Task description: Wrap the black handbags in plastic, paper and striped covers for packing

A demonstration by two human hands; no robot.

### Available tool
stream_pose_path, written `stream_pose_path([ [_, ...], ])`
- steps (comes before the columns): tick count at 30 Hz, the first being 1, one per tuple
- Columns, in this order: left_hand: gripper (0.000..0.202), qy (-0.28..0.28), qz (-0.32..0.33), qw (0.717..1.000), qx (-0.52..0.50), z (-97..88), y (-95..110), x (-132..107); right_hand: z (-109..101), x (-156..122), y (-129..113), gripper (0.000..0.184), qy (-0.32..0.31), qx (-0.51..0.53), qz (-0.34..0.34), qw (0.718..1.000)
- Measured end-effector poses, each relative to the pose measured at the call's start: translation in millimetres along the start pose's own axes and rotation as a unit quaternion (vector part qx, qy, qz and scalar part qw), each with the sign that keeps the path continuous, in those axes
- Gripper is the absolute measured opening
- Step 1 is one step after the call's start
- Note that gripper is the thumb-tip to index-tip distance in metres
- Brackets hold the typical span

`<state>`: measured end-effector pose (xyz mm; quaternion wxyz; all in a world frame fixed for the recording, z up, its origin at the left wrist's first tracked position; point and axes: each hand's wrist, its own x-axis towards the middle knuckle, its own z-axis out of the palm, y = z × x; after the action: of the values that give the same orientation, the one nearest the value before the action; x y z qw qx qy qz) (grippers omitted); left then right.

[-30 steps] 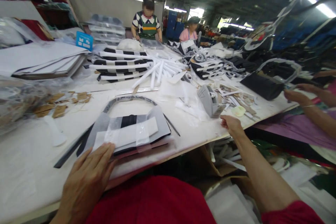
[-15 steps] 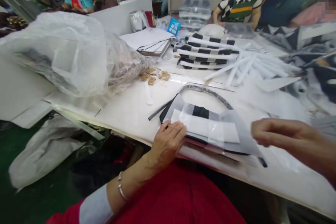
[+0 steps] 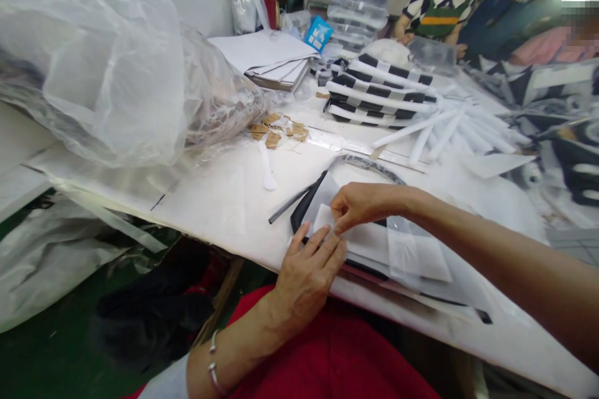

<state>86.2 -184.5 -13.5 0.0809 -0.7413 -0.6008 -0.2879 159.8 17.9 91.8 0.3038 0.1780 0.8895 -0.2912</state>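
A bag [image 3: 304, 202] with black edges lies at the table's front edge, covered by translucent sheeting [image 3: 461, 262]. Its curved handle [image 3: 369, 163], wrapped in clear plastic, arches toward the back. Across the covering runs a white strip [image 3: 423, 257]. My left hand [image 3: 311, 265] rests flat on the bag's near left part, fingers stretched out. Just above those fingertips, my right hand [image 3: 358, 204] is closed in a pinch against the strip's left end. Whatever its fingers hold is hidden. The right forearm crosses over the bag and covers part of it.
A large clear plastic bag [image 3: 121, 68] bulges at the left. Small brown tags [image 3: 274, 137] and a white strip [image 3: 266, 168] lie beyond the bag. Farther back are checked pieces [image 3: 381, 96], white rolls [image 3: 449, 128] and stacked sheets [image 3: 262, 56]. A co-worker [image 3: 437, 9] is opposite.
My right hand has swung left from beyond the bag's right end to my left fingertips, closed. My left hand stays flat on the bag. The view has tilted and shifted slightly.
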Motion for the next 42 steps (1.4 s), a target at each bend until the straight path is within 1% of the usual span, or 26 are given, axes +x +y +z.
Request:
stream_pose_path([
  [2, 0.033, -0.002, -0.004, 1.0, -0.012, -0.4, -0.5, -0.1, -1.8, 9.5, -6.2, 0.023, 0.008, -0.066, 0.039, 0.997],
  [4, 0.033, -0.002, -0.007, 1.0, -0.023, -0.5, -1.1, -0.2, -2.9, 15.0, -14.6, 0.023, 0.021, -0.146, 0.068, 0.987],
  [6, 0.033, 0.002, -0.009, 0.999, -0.03, -0.4, -1.7, -0.5, -3.0, 17.6, -22.8, 0.025, 0.028, -0.215, 0.078, 0.973],
  [8, 0.034, 0.002, -0.011, 0.999, -0.035, 0.3, -2.5, -1.0, -2.1, 19.8, -27.7, 0.027, 0.025, -0.256, 0.082, 0.963],
  [10, 0.034, 0.003, -0.012, 0.999, -0.038, 1.7, -3.4, -1.5, -1.1, 23.4, -27.0, 0.034, 0.031, -0.284, 0.09, 0.954],
  [12, 0.034, 0.005, -0.008, 0.999, -0.039, 3.6, -4.2, -1.8, -2.3, 27.8, -20.0, 0.046, 0.04, -0.303, 0.103, 0.946],
  [14, 0.034, 0.009, -0.005, 0.999, -0.037, 5.2, -4.7, -2.0, -7.4, 30.1, -8.7, 0.058, 0.042, -0.303, 0.111, 0.945],
  [16, 0.034, 0.01, -0.002, 0.999, -0.033, 5.9, -4.8, -2.4, -15.7, 27.0, 3.4, 0.059, 0.051, -0.291, 0.126, 0.947],
  [17, 0.034, 0.01, -0.001, 0.999, -0.032, 6.0, -4.8, -2.7, -19.6, 23.1, 8.7, 0.057, 0.068, -0.284, 0.142, 0.946],
  [19, 0.034, 0.007, -0.001, 0.999, -0.033, 5.7, -4.5, -3.5, -23.6, 12.6, 16.3, 0.055, 0.131, -0.262, 0.162, 0.942],
  [20, 0.035, 0.006, -0.002, 0.999, -0.033, 5.6, -4.4, -3.9, -22.3, 7.4, 18.8, 0.058, 0.17, -0.246, 0.148, 0.943],
  [22, 0.035, 0.003, -0.001, 0.999, -0.033, 5.7, -4.4, -4.5, -12.4, 1.0, 22.9, 0.073, 0.238, -0.211, 0.068, 0.946],
  [23, 0.035, 0.003, 0.0, 1.0, -0.031, 6.0, -4.5, -4.6, -4.9, 0.3, 25.6, 0.083, 0.257, -0.198, 0.024, 0.946],
  [24, 0.034, 0.005, 0.002, 1.0, -0.027, 6.4, -4.8, -4.6, 2.9, 1.2, 29.2, 0.092, 0.264, -0.188, -0.005, 0.946],
  [25, 0.034, 0.008, 0.004, 1.0, -0.023, 6.7, -5.1, -4.5, 9.7, 2.8, 34.0, 0.098, 0.268, -0.183, -0.011, 0.946],
  [26, 0.034, 0.009, 0.006, 1.0, -0.019, 6.9, -5.5, -4.3, 14.7, 4.0, 39.6, 0.101, 0.277, -0.181, 0.006, 0.944],
  [28, 0.034, 0.012, 0.009, 1.0, -0.012, 6.5, -6.1, -3.6, 16.9, 0.6, 51.4, 0.101, 0.326, -0.186, 0.068, 0.925],
  [30, 0.034, 0.01, 0.015, 1.0, -0.008, 4.8, -6.5, -1.9, 12.0, -15.1, 59.7, 0.096, 0.387, -0.178, 0.109, 0.898],
  [31, 0.034, 0.011, 0.019, 1.0, -0.006, 3.6, -6.6, -0.5, 9.8, -27.4, 61.2, 0.091, 0.404, -0.16, 0.11, 0.894],
  [33, 0.032, 0.013, 0.029, 0.999, -0.005, 0.6, -6.9, 3.6, 12.2, -56.2, 58.7, 0.079, 0.402, -0.107, 0.08, 0.906],
  [35, 0.028, 0.008, 0.042, 0.999, -0.013, -2.6, -7.7, 9.3, 28.9, -82.5, 52.7, 0.07, 0.388, -0.073, 0.042, 0.918],
  [37, 0.026, -0.009, 0.052, 0.998, -0.026, -5.7, -8.9, 15.6, 59.4, -99.4, 49.6, 0.068, 0.38, -0.084, 0.018, 0.921],
  [40, 0.026, -0.045, 0.051, 0.997, -0.046, -8.7, -10.3, 23.7, 113.8, -104.4, 56.6, 0.065, 0.364, -0.112, 0.015, 0.924],
  [42, 0.025, -0.059, 0.043, 0.996, -0.054, -9.4, -10.0, 27.4, 142.5, -99.0, 65.2, 0.061, 0.374, -0.116, 0.024, 0.92],
])
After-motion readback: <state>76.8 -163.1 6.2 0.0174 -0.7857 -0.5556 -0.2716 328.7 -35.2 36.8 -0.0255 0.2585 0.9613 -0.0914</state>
